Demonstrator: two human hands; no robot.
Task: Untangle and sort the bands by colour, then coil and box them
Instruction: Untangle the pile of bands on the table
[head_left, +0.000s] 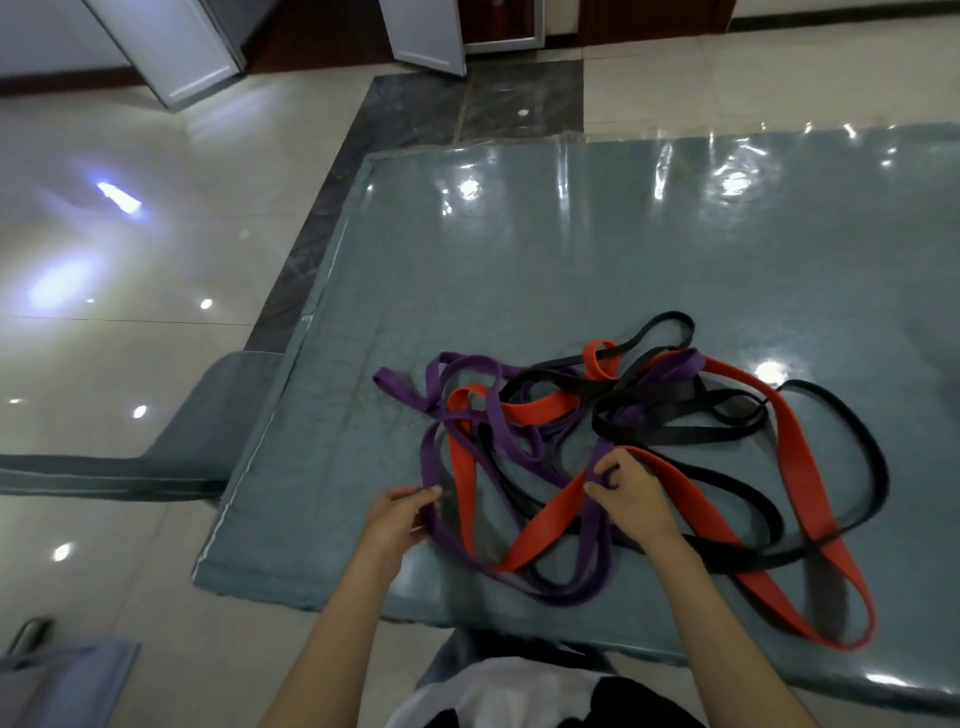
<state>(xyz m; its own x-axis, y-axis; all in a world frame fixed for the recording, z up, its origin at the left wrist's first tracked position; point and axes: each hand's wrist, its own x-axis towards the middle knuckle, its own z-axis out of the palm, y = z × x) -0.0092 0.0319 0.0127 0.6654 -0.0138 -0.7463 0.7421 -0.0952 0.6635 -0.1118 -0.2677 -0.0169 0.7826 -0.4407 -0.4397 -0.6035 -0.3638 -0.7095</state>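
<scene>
Glossy pale floor tiles (130, 364) all around, and a grey-blue counter (571, 249) under clear plastic carries a tangle of bands. Purple bands (462, 410) loop on the left, black bands (675, 410) knot in the middle and sweep out right, red bands (800, 467) cross through them all. Left hand (400, 519) pinches a purple strand at the near left edge of the pile. Right hand (628, 493) curls its fingers round a red and purple strand mid-tangle.
</scene>
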